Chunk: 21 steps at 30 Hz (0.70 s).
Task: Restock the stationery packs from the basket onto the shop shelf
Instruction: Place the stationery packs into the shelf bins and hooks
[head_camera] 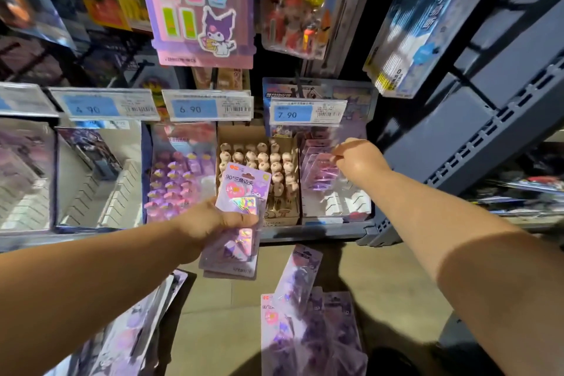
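Observation:
My left hand grips a small stack of purple holographic stationery packs in front of the shelf's lower tier. My right hand reaches into the right-hand clear bin under the 7.90 price tag. Its fingers pinch the top of a purple pack standing in that bin. More purple packs lie loose on the floor below, and others at the lower left. No basket is visible.
A cardboard box of small figure-topped items sits left of the bin, then a purple-item bin. Hanging packs crowd the space above. A dark metal shelf upright stands at the right.

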Tool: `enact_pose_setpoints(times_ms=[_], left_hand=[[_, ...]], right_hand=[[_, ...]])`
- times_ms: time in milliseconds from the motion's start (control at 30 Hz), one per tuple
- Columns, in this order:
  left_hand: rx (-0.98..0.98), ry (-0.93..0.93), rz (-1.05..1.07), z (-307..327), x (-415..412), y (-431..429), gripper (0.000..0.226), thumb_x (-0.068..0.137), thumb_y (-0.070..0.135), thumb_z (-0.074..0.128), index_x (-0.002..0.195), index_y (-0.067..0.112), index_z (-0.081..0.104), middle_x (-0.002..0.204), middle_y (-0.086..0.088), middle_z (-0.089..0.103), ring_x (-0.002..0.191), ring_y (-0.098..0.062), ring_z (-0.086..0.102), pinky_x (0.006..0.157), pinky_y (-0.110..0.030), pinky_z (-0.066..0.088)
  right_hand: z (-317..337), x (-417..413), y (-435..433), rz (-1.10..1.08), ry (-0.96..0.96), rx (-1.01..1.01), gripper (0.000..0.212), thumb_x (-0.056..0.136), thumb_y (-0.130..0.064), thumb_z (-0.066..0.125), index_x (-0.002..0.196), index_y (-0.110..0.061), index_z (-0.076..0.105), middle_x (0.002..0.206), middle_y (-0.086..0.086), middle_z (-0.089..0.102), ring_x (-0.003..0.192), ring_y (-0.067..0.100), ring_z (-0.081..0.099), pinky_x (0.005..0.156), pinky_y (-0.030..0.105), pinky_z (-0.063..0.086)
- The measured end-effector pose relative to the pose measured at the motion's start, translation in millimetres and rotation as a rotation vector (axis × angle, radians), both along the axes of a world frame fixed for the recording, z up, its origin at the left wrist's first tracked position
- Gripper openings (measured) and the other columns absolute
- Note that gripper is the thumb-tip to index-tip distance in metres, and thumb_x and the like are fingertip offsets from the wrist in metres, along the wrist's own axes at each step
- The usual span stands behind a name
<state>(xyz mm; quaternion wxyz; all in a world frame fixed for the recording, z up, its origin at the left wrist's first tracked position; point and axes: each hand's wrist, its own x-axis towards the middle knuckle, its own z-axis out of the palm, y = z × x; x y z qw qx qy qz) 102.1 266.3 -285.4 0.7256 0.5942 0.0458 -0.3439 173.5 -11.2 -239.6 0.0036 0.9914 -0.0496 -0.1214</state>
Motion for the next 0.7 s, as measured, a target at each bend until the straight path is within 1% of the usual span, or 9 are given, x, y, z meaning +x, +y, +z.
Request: enact_pose_setpoints(times_ms=[67,100,167,267,400,500,567,633,700], left_hand=[[0.019,0.012,-0.002,-3,2,2,0.051,0.057,0.008,0.083,0.104,0.005,0.067,0.1,-0.02,0.07,0.088,-0.033,0.066,0.09,-0.05,0.049],[0.026,0.017,-0.01,-3,2,2,0.05,0.059,0.006,0.084,0.105,0.005,0.065,0.098,-0.02,0.07,0.085,-0.033,0.067,0.088,-0.049,0.051],[0.021,0.017,-0.017,-4,4,1,0.034,0.072,-0.003,0.077,0.102,0.004,0.064,0.089,-0.017,0.071,0.074,-0.028,0.069,0.072,-0.039,0.059],[-0.001,0.027,-0.004,-5,8,0,0.033,0.072,-0.005,0.074,0.103,0.003,0.064,0.088,-0.016,0.071,0.071,-0.026,0.07,0.062,-0.034,0.059],[0.023,0.03,0.025,-10,15,-2,0.05,0.062,0.003,0.079,0.11,0.001,0.062,0.099,-0.022,0.07,0.079,-0.031,0.07,0.067,-0.037,0.059],[0.036,0.027,0.031,-10,16,-3,0.053,0.06,0.007,0.076,0.111,0.001,0.062,0.103,-0.023,0.07,0.084,-0.033,0.069,0.076,-0.041,0.059],[0.037,0.027,0.017,-9,16,-2,0.052,0.06,0.008,0.077,0.11,0.002,0.062,0.102,-0.022,0.07,0.084,-0.033,0.069,0.077,-0.042,0.059],[0.035,0.025,0.0,-9,15,-1,0.059,0.054,0.012,0.085,0.108,0.003,0.062,0.099,-0.023,0.07,0.081,-0.033,0.069,0.075,-0.042,0.059],[0.056,0.017,-0.013,-10,14,1,0.075,0.042,0.017,0.094,0.109,0.003,0.062,0.1,-0.022,0.071,0.082,-0.033,0.069,0.076,-0.043,0.059]], right_hand=[[-3,3,3,0.021,-0.015,-0.002,0.034,0.097,-0.003,0.04,0.121,-0.007,0.063,0.12,0.013,0.06,0.101,0.028,0.062,0.085,0.031,0.052],[-7,4,3,0.031,-0.039,-0.003,0.033,0.096,-0.001,0.041,0.118,-0.005,0.064,0.117,0.013,0.063,0.093,0.027,0.062,0.077,0.028,0.051],[-17,8,1,0.032,-0.063,0.012,0.033,0.093,0.002,0.041,0.112,-0.005,0.067,0.111,0.012,0.066,0.082,0.025,0.06,0.065,0.025,0.045],[-26,14,-5,0.019,-0.085,0.094,0.033,0.091,0.002,0.04,0.104,-0.01,0.068,0.106,0.01,0.067,0.084,0.026,0.062,0.065,0.024,0.044],[-34,19,-10,-0.014,-0.077,0.199,0.031,0.089,0.0,0.04,0.097,-0.01,0.069,0.102,0.011,0.067,0.082,0.026,0.062,0.067,0.027,0.047],[-38,23,-12,-0.072,-0.061,0.257,0.029,0.091,-0.004,0.039,0.087,-0.011,0.067,0.094,0.011,0.066,0.069,0.021,0.053,0.059,0.026,0.041],[-39,29,-13,-0.091,-0.05,0.287,0.03,0.093,-0.004,0.04,0.081,-0.015,0.065,0.087,0.008,0.065,0.069,0.021,0.053,0.058,0.027,0.043],[-41,35,-14,-0.12,-0.036,0.323,0.031,0.093,-0.004,0.043,0.074,-0.017,0.063,0.087,0.009,0.067,0.072,0.025,0.059,0.064,0.034,0.049],[-43,37,-18,-0.126,-0.035,0.34,0.032,0.091,-0.001,0.043,0.068,-0.02,0.058,0.079,0.005,0.063,0.069,0.024,0.057,0.062,0.033,0.045]])
